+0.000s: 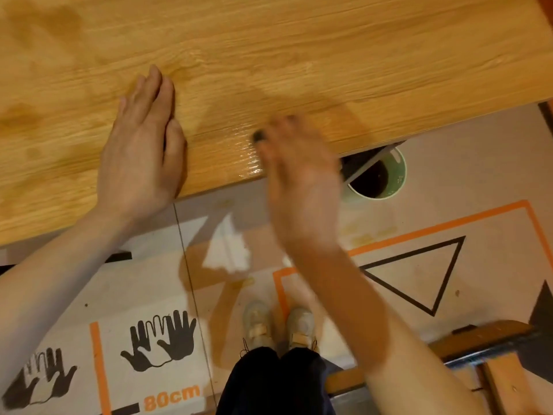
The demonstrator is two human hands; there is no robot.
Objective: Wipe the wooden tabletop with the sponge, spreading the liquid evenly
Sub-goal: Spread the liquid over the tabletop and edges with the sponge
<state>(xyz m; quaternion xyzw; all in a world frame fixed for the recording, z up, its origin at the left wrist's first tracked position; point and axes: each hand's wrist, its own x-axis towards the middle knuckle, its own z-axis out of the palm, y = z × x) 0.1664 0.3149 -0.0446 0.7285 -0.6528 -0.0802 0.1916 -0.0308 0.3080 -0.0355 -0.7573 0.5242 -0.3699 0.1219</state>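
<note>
Tabletop (299, 40): wooden, light oak grain, fills the upper part of the view; its near edge runs on a slant from lower left to upper right.
Damp patches (45, 28): darker stains on the far left of the wood.
Left hand (142, 145): open and flat, palm down, fingers together, resting on the tabletop near its edge; holds nothing.
Wet streak (245, 151): glossy sheen on the wood between the two hands, reaching the table edge.
Sponge (258, 136): only a small dark tip shows at the right hand's fingertips, on the wet wood near the edge; the rest is hidden under the hand.
Right hand (299, 175): blurred, palm down, fingers curled over the sponge and pressing it to the tabletop; wrist overhangs the table edge.
Cup (380, 178): pale green, dark inside, on the floor just below the table edge, right of the right hand.
Floor (478, 175): pale surface with orange tape lines, a black triangle outline at right, black handprint marks and "80cm" at lower left.
Shoes (278, 324): light-coloured pair, bottom centre, below dark trouser legs.
</note>
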